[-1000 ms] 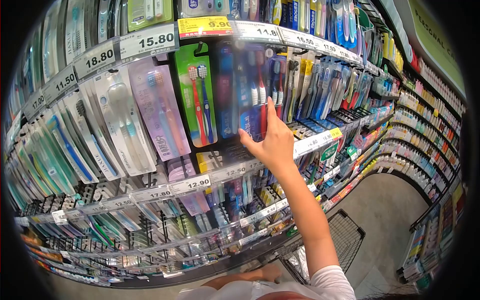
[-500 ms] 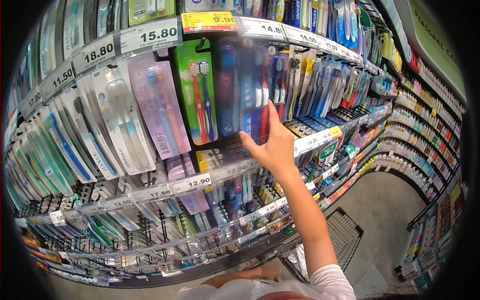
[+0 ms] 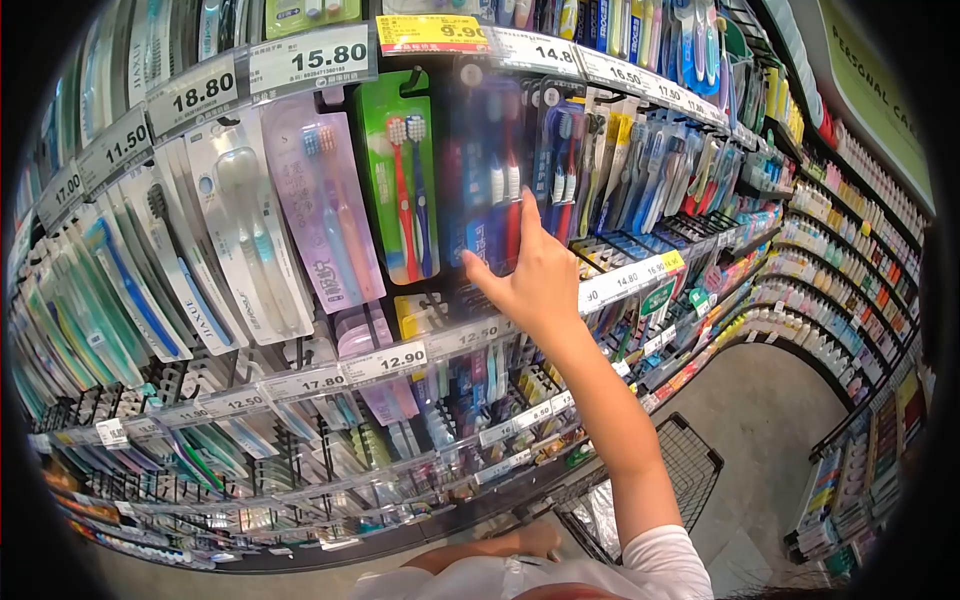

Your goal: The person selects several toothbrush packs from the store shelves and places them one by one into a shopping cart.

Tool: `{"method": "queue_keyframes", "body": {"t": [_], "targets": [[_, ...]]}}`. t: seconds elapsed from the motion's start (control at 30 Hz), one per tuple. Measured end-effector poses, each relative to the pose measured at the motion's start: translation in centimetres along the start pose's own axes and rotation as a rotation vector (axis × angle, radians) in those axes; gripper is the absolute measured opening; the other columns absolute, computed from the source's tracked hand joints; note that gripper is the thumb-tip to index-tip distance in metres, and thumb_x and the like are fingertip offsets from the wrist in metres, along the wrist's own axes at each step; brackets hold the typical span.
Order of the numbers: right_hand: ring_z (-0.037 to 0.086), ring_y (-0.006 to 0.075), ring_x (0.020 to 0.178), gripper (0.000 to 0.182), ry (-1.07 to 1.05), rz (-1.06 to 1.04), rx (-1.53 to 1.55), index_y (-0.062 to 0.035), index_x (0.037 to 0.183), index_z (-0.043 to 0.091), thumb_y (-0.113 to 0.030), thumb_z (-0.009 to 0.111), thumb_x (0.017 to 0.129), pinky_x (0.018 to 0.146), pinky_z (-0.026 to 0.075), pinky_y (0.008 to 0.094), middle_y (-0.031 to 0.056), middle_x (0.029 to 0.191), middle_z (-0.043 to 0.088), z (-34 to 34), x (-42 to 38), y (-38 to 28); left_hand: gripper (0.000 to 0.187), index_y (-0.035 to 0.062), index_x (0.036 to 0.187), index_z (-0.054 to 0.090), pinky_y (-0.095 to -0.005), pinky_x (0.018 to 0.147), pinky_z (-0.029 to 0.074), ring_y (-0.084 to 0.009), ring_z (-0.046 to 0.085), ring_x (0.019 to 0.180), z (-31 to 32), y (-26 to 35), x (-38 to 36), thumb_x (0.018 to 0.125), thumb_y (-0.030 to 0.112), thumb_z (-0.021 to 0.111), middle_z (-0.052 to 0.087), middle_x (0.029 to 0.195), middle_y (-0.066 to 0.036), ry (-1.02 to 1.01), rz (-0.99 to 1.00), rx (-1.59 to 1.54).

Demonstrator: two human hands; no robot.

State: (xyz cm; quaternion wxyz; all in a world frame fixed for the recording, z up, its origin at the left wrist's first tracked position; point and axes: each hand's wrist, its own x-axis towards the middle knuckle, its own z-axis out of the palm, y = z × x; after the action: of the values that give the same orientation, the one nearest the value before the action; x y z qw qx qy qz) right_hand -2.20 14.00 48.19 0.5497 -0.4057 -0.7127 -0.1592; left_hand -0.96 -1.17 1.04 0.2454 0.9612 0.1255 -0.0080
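My right hand (image 3: 535,275) reaches up to the hanging toothbrush packs. Its thumb and index finger span the lower part of a dark blue toothbrush pack (image 3: 497,225), one at each side. This pack is blurred and hangs in front of others like it. Left of it is a green pack (image 3: 398,180) with a red and a blue toothbrush; to the right hang more blue packs (image 3: 560,165). Low in view, my left hand (image 3: 538,541) is near the shopping cart (image 3: 685,470); its fingers are too unclear to read.
Price labels (image 3: 315,62) run along the curved shelf edges. A lilac toothbrush pack (image 3: 325,210) and white packs hang at the left. Lower racks hold more packs. Bottle shelves (image 3: 850,240) curve away at the right beyond the grey floor (image 3: 765,420).
My right hand has moved slightly left, and the blue pack between its thumb and index finger has shifted left with it. The view has shifted a little.
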Motion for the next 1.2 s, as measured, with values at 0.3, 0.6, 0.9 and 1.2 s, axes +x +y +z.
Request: {"method": "queue_keyframes", "body": {"t": [0.3, 0.6, 0.9, 1.2], "targets": [[0.062, 0.0313, 0.061, 0.084, 0.020, 0.063, -0.014, 0.0105, 0.125, 0.039, -0.042, 0.070, 0.068, 0.057, 0.049, 0.0362, 0.0190, 0.073, 0.061, -0.2, -0.9, 0.5, 0.057, 0.0050, 0.066, 0.065, -0.0460, 0.060, 0.047, -0.0354, 0.061, 0.068, 0.6, -0.5, 0.0, 0.060, 0.062, 0.064, 0.061, 0.066, -0.015, 0.024, 0.010, 0.002], [0.061, 0.0297, 0.057, 0.083, -0.147, 0.100, 0.254, 0.0111, 0.124, 0.040, -0.039, 0.071, 0.065, 0.057, 0.049, 0.0356, 0.0164, 0.066, 0.061, -1.1, 0.2, 2.2, 0.059, 0.0043, 0.067, 0.064, -0.0461, 0.062, 0.048, -0.0359, 0.061, 0.069, 0.7, -0.4, -0.2, 0.060, 0.063, 0.064, 0.062, 0.067, -0.015, 0.048, -0.001, 0.011], [0.063, 0.0317, 0.067, 0.080, -0.038, 0.040, 0.149, 0.0061, 0.124, 0.044, -0.040, 0.069, 0.064, 0.062, 0.049, 0.0360, 0.0188, 0.078, 0.062, -2.4, -0.2, 3.0, 0.056, 0.0038, 0.068, 0.064, -0.0462, 0.062, 0.049, -0.0361, 0.061, 0.070, 0.1, -0.2, -0.4, 0.058, 0.059, 0.068, 0.062, 0.070, -0.015, 0.016, -0.002, -0.025], [0.062, 0.0292, 0.070, 0.075, 0.072, -0.026, 0.094, 0.0055, 0.122, 0.044, -0.035, 0.069, 0.064, 0.066, 0.048, 0.0341, 0.0185, 0.083, 0.061, -3.3, -0.6, 1.6, 0.054, 0.0040, 0.069, 0.065, -0.0458, 0.061, 0.049, -0.0362, 0.062, 0.069, 0.2, -0.1, -0.4, 0.057, 0.056, 0.069, 0.062, 0.068, -0.016, 0.018, -0.047, -0.009]]}}
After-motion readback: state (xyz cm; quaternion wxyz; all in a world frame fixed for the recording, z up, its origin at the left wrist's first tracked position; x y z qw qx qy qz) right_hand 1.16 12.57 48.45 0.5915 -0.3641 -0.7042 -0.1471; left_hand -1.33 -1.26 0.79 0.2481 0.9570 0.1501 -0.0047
